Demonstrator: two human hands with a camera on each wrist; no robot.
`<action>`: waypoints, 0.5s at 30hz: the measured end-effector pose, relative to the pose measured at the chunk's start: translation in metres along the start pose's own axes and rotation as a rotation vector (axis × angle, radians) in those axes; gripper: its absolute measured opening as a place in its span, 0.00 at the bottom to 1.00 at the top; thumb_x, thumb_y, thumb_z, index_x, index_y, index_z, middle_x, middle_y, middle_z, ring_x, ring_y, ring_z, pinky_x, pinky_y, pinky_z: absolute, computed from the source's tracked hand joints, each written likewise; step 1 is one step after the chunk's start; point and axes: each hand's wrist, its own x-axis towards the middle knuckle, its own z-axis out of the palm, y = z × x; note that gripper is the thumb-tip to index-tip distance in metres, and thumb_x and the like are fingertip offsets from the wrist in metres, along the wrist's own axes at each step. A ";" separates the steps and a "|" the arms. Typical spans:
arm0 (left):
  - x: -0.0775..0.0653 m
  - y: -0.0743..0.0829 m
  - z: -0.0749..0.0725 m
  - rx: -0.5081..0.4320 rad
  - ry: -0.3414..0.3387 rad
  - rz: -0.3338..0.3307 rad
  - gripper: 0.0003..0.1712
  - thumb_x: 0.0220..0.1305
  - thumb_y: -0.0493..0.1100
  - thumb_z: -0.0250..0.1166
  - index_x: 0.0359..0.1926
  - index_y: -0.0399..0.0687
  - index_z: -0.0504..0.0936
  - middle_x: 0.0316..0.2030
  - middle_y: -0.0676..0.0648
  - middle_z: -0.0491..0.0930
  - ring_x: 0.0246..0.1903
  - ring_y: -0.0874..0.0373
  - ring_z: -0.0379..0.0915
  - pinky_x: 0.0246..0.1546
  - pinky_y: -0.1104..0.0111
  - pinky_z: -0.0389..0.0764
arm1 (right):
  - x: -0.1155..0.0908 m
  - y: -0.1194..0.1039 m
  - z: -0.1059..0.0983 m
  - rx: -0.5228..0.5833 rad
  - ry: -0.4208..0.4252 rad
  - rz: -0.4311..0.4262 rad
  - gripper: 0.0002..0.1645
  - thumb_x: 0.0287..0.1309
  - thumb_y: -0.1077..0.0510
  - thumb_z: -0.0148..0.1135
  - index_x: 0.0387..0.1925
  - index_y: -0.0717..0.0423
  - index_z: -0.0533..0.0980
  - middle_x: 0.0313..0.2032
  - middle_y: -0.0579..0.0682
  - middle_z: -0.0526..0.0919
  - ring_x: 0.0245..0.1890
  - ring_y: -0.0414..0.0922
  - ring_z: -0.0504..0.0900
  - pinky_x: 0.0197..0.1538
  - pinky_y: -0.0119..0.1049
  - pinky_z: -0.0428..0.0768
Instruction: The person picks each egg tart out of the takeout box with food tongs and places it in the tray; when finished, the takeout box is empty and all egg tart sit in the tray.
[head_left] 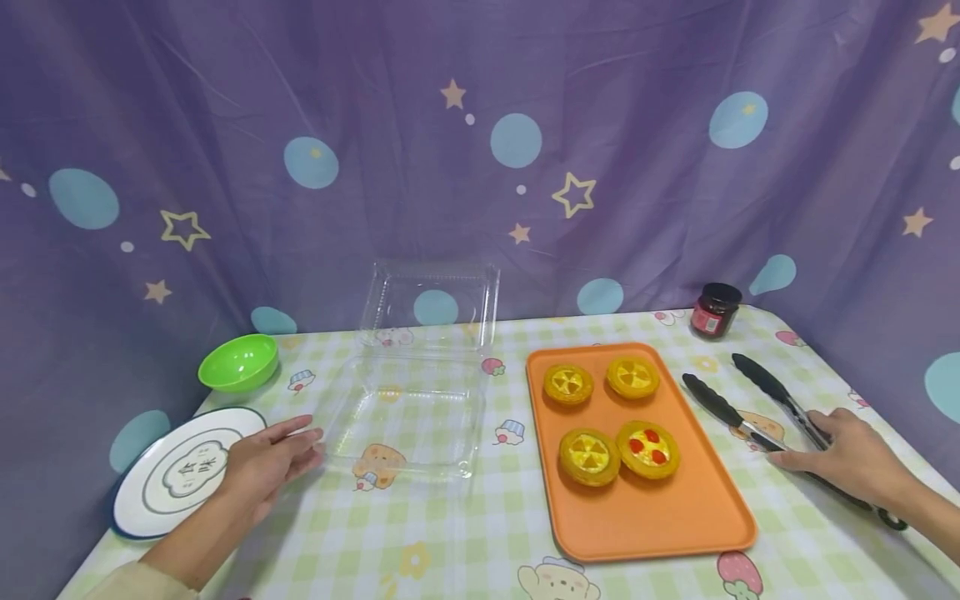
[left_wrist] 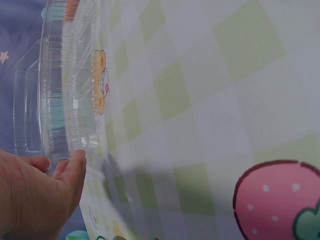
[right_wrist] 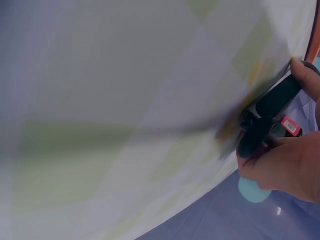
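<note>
At the left, my left hand point(head_left: 273, 458) reaches its fingertips right to the near left edge of a clear plastic hinged container point(head_left: 405, 467), whose lid stands raised at the back. In the left wrist view, the fingers point(left_wrist: 75, 162) are at the container's corner, close to its rim. My right hand point(head_left: 855, 450) grips black-tipped metal tongs point(head_left: 765, 437), thumb on one arm and fingers on the other. The tongs' arms are spread and point toward the back. An orange tray point(head_left: 645, 529) between the hands carries several egg tarts point(head_left: 590, 457), one with red pieces on top.
Left of the container are a white plate with a blue rim point(head_left: 142, 500) and a green bowl point(head_left: 238, 364). A dark jar point(head_left: 716, 311) with a black lid stands at the back right. A purple curtain point(head_left: 405, 167) hangs behind the checked tablecloth point(head_left: 465, 550).
</note>
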 end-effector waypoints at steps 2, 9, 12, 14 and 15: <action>0.000 0.000 0.000 0.002 0.001 0.000 0.35 0.68 0.33 0.58 0.70 0.28 0.54 0.33 0.56 0.82 0.33 0.65 0.82 0.44 0.71 0.84 | 0.000 -0.001 0.001 -0.004 -0.010 -0.009 0.62 0.49 0.38 0.70 0.57 0.91 0.56 0.49 0.84 0.60 0.47 0.79 0.65 0.45 0.70 0.71; 0.000 0.000 -0.001 0.003 0.001 0.000 0.35 0.68 0.33 0.57 0.71 0.28 0.53 0.34 0.56 0.82 0.33 0.65 0.82 0.45 0.71 0.84 | 0.000 -0.009 -0.003 -0.051 -0.030 -0.033 0.60 0.50 0.40 0.71 0.56 0.91 0.57 0.47 0.87 0.60 0.46 0.82 0.63 0.44 0.71 0.71; -0.001 0.000 0.000 0.003 0.002 0.001 0.35 0.68 0.33 0.57 0.70 0.28 0.53 0.33 0.56 0.82 0.33 0.65 0.82 0.45 0.71 0.84 | 0.000 -0.011 -0.004 -0.076 -0.038 -0.045 0.58 0.50 0.39 0.70 0.54 0.90 0.59 0.46 0.86 0.62 0.44 0.83 0.63 0.42 0.70 0.72; 0.000 0.000 0.000 0.004 0.002 0.001 0.35 0.68 0.33 0.57 0.71 0.28 0.53 0.34 0.56 0.82 0.33 0.65 0.81 0.45 0.71 0.84 | 0.000 -0.011 -0.004 -0.082 -0.047 -0.049 0.58 0.51 0.39 0.69 0.54 0.90 0.59 0.45 0.86 0.62 0.44 0.84 0.63 0.41 0.69 0.72; -0.001 0.000 0.001 0.004 0.002 0.001 0.35 0.68 0.33 0.57 0.70 0.28 0.53 0.34 0.56 0.82 0.33 0.65 0.81 0.45 0.71 0.84 | 0.000 -0.011 -0.004 -0.084 -0.052 -0.046 0.58 0.51 0.39 0.69 0.54 0.91 0.58 0.45 0.86 0.62 0.44 0.84 0.62 0.41 0.69 0.72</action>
